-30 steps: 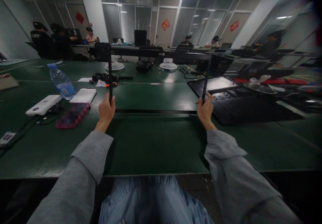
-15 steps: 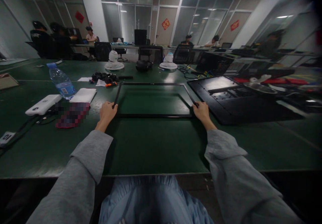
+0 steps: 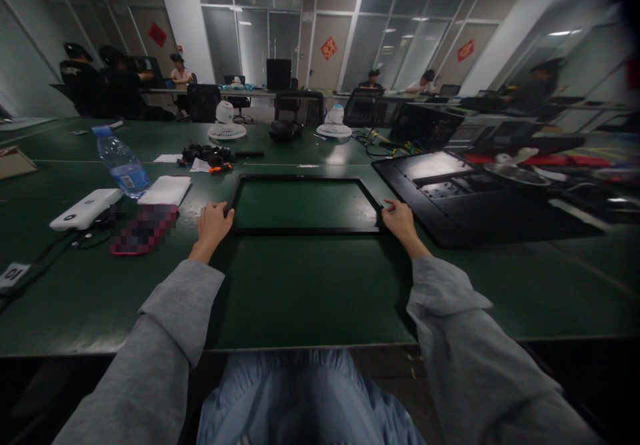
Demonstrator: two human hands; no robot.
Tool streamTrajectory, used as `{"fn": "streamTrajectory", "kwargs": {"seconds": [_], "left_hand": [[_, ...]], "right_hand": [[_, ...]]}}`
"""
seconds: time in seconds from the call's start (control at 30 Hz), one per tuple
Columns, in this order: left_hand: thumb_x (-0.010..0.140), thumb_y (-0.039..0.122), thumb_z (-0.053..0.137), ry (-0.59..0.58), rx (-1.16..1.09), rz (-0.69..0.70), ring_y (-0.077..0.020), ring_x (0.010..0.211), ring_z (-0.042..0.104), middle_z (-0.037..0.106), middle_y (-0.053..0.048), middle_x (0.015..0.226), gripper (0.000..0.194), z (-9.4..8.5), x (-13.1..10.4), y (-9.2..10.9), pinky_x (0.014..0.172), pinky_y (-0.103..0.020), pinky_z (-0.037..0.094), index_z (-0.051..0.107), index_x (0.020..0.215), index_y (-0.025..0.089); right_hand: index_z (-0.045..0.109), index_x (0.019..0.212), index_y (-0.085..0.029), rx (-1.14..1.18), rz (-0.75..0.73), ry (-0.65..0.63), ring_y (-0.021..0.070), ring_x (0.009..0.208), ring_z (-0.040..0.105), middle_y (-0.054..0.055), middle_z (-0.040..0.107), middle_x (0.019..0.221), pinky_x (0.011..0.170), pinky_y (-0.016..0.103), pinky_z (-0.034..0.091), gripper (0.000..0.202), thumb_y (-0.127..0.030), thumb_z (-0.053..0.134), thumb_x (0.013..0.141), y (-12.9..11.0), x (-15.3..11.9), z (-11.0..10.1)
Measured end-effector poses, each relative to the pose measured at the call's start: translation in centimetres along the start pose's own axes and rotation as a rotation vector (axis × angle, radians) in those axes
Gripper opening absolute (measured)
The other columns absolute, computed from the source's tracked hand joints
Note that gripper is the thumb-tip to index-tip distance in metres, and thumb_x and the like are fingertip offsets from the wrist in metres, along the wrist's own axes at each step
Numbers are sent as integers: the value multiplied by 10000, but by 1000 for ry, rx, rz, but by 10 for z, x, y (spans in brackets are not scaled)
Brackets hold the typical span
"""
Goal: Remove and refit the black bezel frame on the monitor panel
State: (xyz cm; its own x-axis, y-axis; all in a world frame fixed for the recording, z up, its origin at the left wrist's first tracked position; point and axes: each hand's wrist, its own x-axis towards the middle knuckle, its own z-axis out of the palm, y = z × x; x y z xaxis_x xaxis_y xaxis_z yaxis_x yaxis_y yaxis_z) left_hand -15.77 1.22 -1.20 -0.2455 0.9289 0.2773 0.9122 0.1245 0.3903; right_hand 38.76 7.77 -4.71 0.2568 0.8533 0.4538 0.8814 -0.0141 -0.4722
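Observation:
A thin black rectangular monitor bezel (image 3: 305,231) lies flat, or nearly so, on the green table (image 3: 320,292) in front of me, its opening showing the tabletop. My left hand (image 3: 214,226) is closed on its left side near the front corner. Opposite, my right hand (image 3: 401,223) pinches the right side at about the same height. Fingertips of both hands are partly hidden by the frame and knuckles. Close to my right hand rests a large black panel (image 3: 515,215) with a recessed middle section.
Left of me are a water bottle (image 3: 123,165), a white power bank (image 3: 86,208) with cables, a white pad (image 3: 165,190) and a red-edged phone (image 3: 145,230). Two white fans (image 3: 227,130) stand farther back. A metal bowl (image 3: 517,174) sits at right. Several people work beyond.
The bezel's far edge has come down toward the tabletop, so the frame lies flatter. Both hands stay at its sides, almost unmoved.

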Motion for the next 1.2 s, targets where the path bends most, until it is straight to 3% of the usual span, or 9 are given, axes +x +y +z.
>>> {"fn": "streamTrajectory", "kwargs": {"seconds": [0.1,0.27,0.43,0.53,0.73,1.03,1.2], "left_hand": [[990,510,544,-45,-49,39,-455,1405,464,544,-237,1496,580,-5,-4,8,1096,-667,436,639,1468,196],[928,677,611,-235,-122,194,-451,1486,356,532,-155,1558,621,-12,-11,19,1139,-744,330,667,1420,303],[802,748,727,-366,-135,325,-449,1485,368,551,-122,1566,748,-17,-13,17,1161,-695,326,662,1432,351],[796,715,755,-397,-135,384,-417,1456,421,597,-92,1524,631,-15,-10,15,1165,-661,328,726,1322,368],[822,615,782,-309,-199,375,-355,1311,567,703,-72,1344,369,-4,-5,13,1104,-551,407,793,1011,298],[853,566,760,-194,-240,302,-370,1256,592,736,-104,1259,331,-3,-14,22,1057,-559,422,768,1021,281],[855,559,758,-184,-323,263,-350,1184,636,769,-104,1189,349,-1,-11,21,1038,-540,454,770,1050,270]], "right_hand": [[726,1280,-139,7,-29,-17,319,1024,627,127,686,974,1024,488,490,551,-246,579,759,-2,-1,0],[739,1236,-164,37,-39,-14,279,951,633,102,675,944,980,459,513,560,-188,563,705,-5,-2,1],[739,1211,-156,61,-12,-12,279,947,658,112,696,972,982,457,522,534,-167,570,705,-6,-2,-2],[733,1208,-165,96,27,-4,274,946,676,111,719,1006,981,456,531,516,-174,584,714,-6,-3,-4],[722,1213,-171,164,57,-6,255,959,707,119,759,1081,1002,446,544,464,-201,590,769,-5,-3,-5],[685,1285,-190,114,65,-52,327,1218,599,156,735,1168,1102,556,456,458,-304,562,859,-18,-9,-9],[605,1421,-165,42,147,54,386,1336,458,223,635,1348,1126,643,365,553,-277,556,881,-21,-10,-31]]}}
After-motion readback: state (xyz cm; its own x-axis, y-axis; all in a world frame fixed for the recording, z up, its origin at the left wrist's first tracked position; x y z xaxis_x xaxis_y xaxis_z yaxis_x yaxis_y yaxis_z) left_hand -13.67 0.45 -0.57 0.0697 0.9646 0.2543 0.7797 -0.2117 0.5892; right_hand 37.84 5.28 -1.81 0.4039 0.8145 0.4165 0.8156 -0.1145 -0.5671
